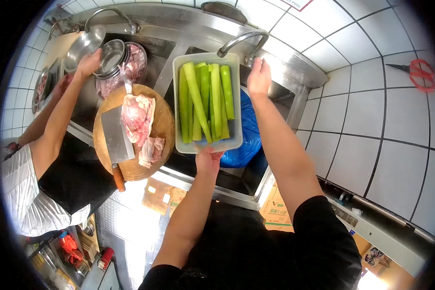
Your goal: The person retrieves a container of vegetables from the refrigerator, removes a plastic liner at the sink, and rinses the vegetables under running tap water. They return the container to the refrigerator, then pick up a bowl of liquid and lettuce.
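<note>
We log the translucent, rectangular plastic tub (178,121) at the centre of the frame, over the metal sink, loaded with peeled, light-green vegetable stalks (197,96). Long axis of both tub and stalks runs roughly up-down the frame (one top stalk slants). Our left hand (208,162) is the nearer one: fingers closed on the tub's lower short edge, so the load lies straight up-frame from them. Our right hand (259,79) sits off the tub's upper right corner, apart from it, beside the curved silver metal faucet (246,35); the tub lies left and down-frame of those fingers. Whether they touch the faucet's fittings we can't tell, as the fingertips are small and glare-washed. The faucet's spout ends close to the tub's top edge. The shiny blue plastic bag (249,135) shows right of the tub, lower down.
</note>
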The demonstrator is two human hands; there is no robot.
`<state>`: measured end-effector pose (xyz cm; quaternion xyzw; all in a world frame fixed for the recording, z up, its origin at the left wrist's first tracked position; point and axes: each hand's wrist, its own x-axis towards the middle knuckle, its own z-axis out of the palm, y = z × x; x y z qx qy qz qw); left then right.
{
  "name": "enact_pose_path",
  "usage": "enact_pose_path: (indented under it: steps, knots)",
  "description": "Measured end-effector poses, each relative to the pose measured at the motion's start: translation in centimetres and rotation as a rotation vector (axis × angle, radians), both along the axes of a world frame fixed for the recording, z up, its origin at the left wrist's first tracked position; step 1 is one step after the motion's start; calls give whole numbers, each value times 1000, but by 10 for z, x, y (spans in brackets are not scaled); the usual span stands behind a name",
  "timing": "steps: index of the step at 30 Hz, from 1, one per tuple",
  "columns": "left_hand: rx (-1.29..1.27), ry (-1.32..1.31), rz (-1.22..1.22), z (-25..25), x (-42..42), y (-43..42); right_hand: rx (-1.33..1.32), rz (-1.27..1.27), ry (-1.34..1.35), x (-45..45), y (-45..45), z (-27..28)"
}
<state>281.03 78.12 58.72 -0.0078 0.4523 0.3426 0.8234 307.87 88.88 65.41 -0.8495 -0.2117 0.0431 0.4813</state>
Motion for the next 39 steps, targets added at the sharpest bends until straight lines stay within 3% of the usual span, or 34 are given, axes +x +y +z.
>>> enact_pose_path:
  steps: [1,2,4,7,11,20,23,26,29,33,36,39]
  knots:
    - [-32,-4,2,0,0,0,19,-61,-123,4,12,-18]
    - [-16,-4,-3,0,-1,-1,12,12,-55,10,11,-33]
    - [15,-10,-14,2,-2,-4,-2,155,76,13,7,-22]
    - [33,-29,-3,-1,-4,-11,-253,313,159,15,5,-10]
    - [17,21,19,4,-2,-15,-295,378,160,6,12,-15]
    - [-51,29,60,5,-7,-24,-434,525,-60,5,22,-27]
    - [-55,38,72,9,-7,-26,-384,486,-147,1,22,-32]
    - [-72,44,67,15,-10,-27,-122,377,-506,-20,10,-21]
    - [-55,13,28,-2,-20,-34,52,409,-138,-56,7,-10]
    - [-47,27,-9,-14,-23,-35,306,180,1084,-77,36,-32]
    - [-1,-15,-31,-6,-21,-31,627,85,1534,-77,60,-54]
    - [-1,-13,-20,-4,-19,-31,679,16,1559,-86,79,-52]
